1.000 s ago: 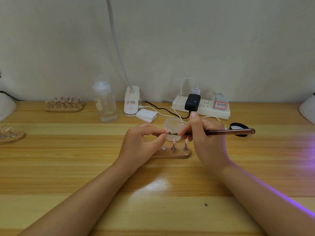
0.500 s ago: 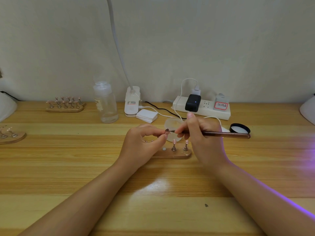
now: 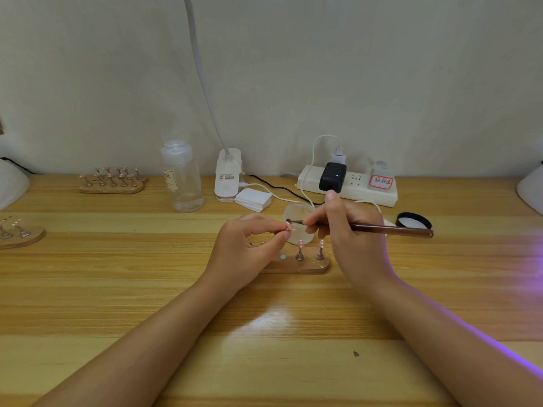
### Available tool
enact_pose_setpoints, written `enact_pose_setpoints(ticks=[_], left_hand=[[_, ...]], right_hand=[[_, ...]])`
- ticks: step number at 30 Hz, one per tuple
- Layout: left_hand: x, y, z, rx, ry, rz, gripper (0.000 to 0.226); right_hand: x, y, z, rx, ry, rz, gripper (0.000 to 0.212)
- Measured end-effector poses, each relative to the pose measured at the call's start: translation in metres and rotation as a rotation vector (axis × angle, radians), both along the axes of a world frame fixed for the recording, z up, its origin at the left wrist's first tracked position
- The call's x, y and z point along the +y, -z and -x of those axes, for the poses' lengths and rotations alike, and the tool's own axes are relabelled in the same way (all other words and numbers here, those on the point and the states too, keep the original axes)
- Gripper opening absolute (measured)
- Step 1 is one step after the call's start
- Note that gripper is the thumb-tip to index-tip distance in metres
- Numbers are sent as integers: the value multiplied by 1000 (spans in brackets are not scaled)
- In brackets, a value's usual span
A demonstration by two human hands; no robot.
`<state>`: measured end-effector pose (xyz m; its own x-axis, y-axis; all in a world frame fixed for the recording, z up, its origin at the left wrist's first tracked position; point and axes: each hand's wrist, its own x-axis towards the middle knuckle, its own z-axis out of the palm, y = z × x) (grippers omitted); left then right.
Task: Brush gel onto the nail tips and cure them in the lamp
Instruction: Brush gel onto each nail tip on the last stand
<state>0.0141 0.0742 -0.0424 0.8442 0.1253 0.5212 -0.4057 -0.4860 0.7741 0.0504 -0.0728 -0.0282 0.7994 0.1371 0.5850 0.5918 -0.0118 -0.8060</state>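
Note:
My left hand [image 3: 246,245] pinches a small pink nail tip [image 3: 289,227] between thumb and fingers above the wooden holder [image 3: 296,264]. My right hand [image 3: 349,236] grips a brown brush [image 3: 388,230], whose bristle end touches the pinched tip. Two more pink tips [image 3: 301,245] stand on metal pegs in the holder. Just behind the hands sits a clear gel jar [image 3: 298,214], and its black lid [image 3: 413,220] lies to the right. The curing lamp shows only as a white edge [image 3: 530,189] at far right, with purple light falling on the table.
A clear bottle [image 3: 182,177], a white desk-lamp base [image 3: 227,174], a pad stack [image 3: 253,198] and a power strip [image 3: 349,183] with cables line the back. Two other tip holders [image 3: 113,180] [image 3: 17,235] stand at left. A white object [image 3: 10,185] sits at far left.
The brush tip has moved from just below the pinched nail tip up onto it, and the handle end has dipped slightly. My left hand has stayed in place.

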Motion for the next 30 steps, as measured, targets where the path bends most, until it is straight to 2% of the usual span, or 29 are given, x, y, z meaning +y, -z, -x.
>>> enact_pose_setpoints(ticks=[9,14,20,30], left_hand=[[1,2,-1,-4,-6,7,19],[-1,0,-3,-5,-4,34,18],[0,0,-2,-8,0,18,17],[0,-1,-1,-10,-4,30,20]], right_hand=[[-2,-2,3,32,-19,-31,46],[-2,-4,3,54,17,-118,47],[2,0,2,32,30,-45,43],[0,0,4,35,-33,-79,48]])
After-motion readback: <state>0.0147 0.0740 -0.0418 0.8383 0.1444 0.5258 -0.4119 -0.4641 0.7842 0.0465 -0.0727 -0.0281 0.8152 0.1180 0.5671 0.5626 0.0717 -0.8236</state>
